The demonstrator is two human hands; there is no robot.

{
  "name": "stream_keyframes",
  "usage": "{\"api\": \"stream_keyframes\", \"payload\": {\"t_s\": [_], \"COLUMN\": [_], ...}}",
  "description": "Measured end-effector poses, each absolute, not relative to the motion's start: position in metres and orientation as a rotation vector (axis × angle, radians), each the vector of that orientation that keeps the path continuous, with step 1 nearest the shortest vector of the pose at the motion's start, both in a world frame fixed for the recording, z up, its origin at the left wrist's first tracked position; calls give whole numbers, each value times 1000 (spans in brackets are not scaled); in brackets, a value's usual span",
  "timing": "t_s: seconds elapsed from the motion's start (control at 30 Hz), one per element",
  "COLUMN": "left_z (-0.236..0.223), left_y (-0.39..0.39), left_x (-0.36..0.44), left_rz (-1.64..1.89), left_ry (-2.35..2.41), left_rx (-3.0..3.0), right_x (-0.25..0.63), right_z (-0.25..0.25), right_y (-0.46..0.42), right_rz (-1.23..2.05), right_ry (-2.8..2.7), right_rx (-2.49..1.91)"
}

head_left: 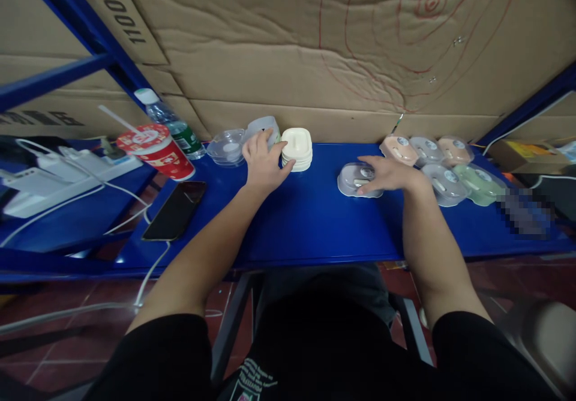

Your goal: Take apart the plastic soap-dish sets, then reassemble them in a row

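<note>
Blue table [310, 221] along a cardboard wall [288, 47]. At far right, cluster of lidded cases [443, 167] in pink, grey and green. Left: red paper cup [157, 149], water bottle [173, 122], black phone [175, 209]. Left hand [263, 161] spread loosely, thumb touching stack of cream trays [297, 147], clear lids [227, 146] just beside. Right hand [387, 174] lying flat on grey lidded case [355, 179], fingers unclenched, mid-table.
</note>
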State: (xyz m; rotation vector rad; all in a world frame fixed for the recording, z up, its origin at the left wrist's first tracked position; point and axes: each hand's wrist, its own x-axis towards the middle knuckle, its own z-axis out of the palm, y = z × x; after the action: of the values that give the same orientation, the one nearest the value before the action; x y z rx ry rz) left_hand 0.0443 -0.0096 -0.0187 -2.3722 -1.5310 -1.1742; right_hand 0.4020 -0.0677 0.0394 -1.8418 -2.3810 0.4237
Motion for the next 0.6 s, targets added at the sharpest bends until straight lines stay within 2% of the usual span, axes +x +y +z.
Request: {"api": "stream_keyframes", "payload": {"t_s": [0.13, 0.33, 0.6], "left_z": [-16, -13, -9], "left_y": [-13, -23, -34], "left_x": [47, 49, 60], "left_rz": [-1133, -1020, -1023], "left_ry": [-1469, -1105, -770], "left_rx": [-2385, -2644, -2763], "right_x": [379, 321, 319], "right_z": [28, 20, 26], "right_y": [-63, -74, -80], "right_rz": [433, 245, 182], "right_ry": [-2397, -2394, -2223], "right_rx": [-1712, -1415, -1261]}}
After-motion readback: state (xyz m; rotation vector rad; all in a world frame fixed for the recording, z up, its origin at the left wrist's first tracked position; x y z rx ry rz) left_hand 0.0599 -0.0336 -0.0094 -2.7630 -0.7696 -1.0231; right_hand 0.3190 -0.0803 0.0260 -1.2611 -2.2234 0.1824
